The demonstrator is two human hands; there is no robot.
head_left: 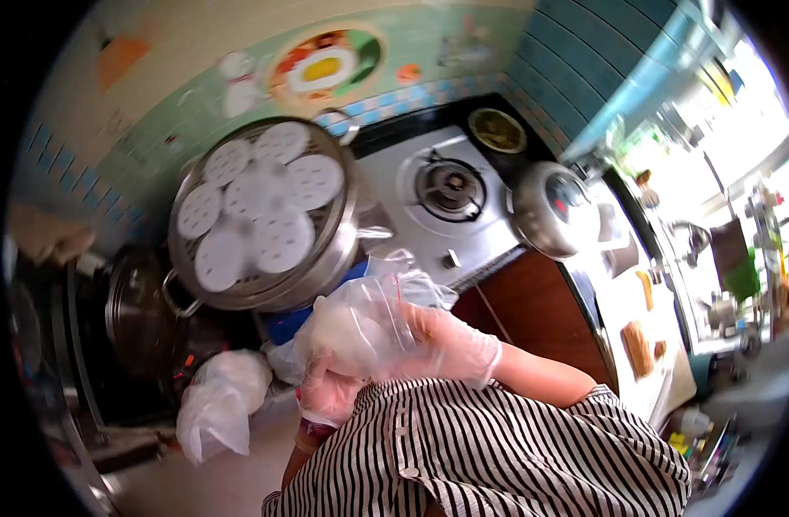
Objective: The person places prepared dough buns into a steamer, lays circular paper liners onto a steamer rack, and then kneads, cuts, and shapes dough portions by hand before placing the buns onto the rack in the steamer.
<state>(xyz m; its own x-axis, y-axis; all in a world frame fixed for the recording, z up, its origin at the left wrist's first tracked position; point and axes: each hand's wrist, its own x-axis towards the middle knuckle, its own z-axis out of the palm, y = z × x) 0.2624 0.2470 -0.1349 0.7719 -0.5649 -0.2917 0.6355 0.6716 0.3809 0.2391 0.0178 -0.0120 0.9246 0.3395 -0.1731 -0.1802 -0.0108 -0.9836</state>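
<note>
**Clear plastic bag in gloved hands, near side of steamer**

Clear plastic bag (355,332), white contents inside, red line along one edge: held up just on the near side of the steamer (325,274). Left hand (332,392), in a transparent glove, has its fingers curled against the bag's lower part. Right hand (450,345), also gloved, lies against the bag's right side; motion blur, cannot tell how far its fingers close.

Steamer carries seven perforated white liners (284,241) on its rack. White plastic bag (222,401) sits to the steamer's near left; glass lid (140,314) to its left. Gas burner (450,188) stands right of the steamer, unlit as far as visible. Metal kettle (549,211) is farther right of it; bowl (498,129) with greenish contents, right and toward the wall.
</note>
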